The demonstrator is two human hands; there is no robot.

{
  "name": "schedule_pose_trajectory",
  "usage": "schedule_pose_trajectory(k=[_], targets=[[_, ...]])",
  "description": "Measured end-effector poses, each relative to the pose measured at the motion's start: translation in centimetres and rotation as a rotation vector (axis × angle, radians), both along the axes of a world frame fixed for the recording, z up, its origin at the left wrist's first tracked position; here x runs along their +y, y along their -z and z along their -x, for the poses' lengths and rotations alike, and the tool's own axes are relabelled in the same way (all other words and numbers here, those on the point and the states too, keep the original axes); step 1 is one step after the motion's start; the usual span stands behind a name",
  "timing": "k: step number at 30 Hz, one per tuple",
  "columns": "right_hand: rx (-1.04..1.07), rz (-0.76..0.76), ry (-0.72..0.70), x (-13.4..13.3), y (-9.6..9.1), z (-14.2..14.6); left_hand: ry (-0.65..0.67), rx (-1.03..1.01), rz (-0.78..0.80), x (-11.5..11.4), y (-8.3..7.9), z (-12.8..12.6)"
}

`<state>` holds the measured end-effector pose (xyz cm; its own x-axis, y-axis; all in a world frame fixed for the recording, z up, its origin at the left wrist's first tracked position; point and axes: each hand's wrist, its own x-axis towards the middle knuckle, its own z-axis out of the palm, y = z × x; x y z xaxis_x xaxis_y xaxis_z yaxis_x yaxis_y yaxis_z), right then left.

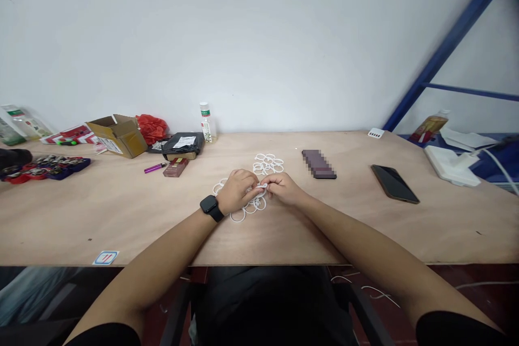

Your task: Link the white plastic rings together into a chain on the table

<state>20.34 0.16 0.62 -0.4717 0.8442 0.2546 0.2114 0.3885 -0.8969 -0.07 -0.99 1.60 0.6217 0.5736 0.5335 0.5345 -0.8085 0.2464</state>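
My left hand [239, 190], with a black watch [210, 205] on its wrist, is closed over the near pile of white rings. Opposite it, my right hand [284, 189] pinches a small white ring [263, 186], and the left fingers grip the same piece from the other side. Part of that ring is hidden by the fingers. Several loose white rings [238, 215] lie under and around my left hand. Just beyond both hands sits a second cluster of white rings [269, 163] on the table.
A dark phone [394, 184] and a pixelated dark rectangular item [319, 164] lie to the right. Toward the left are a purple pen-like item [155, 168], a maroon box [175, 167], a black package [183, 144], an open carton [117, 135] and a bottle [206, 123]. The wooden table [267, 246] meets a wall behind.
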Motion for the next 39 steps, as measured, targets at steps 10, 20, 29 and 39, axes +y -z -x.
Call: schedule_pose_trajectory(k=[10, 20, 29, 39], targets=[[-0.124, -0.222, 0.147, 1.5, 0.6, -1.5, -0.02, -0.053, 0.009, 0.4, 0.2, 0.7], [-0.66, -0.316, 0.361, 4.7, 2.0, -4.8, -0.017, -0.001, 0.062, 0.6, 0.3, 1.0], [-0.362, -0.274, 0.464, 3.8, 1.2, -3.9, -0.082, -0.03, 0.057, 0.4, 0.1, 0.9], [0.206, 0.111, -0.07, -0.3, 0.6, 0.3, -0.076, -0.038, 0.056, 0.6, 0.6, 0.7]])
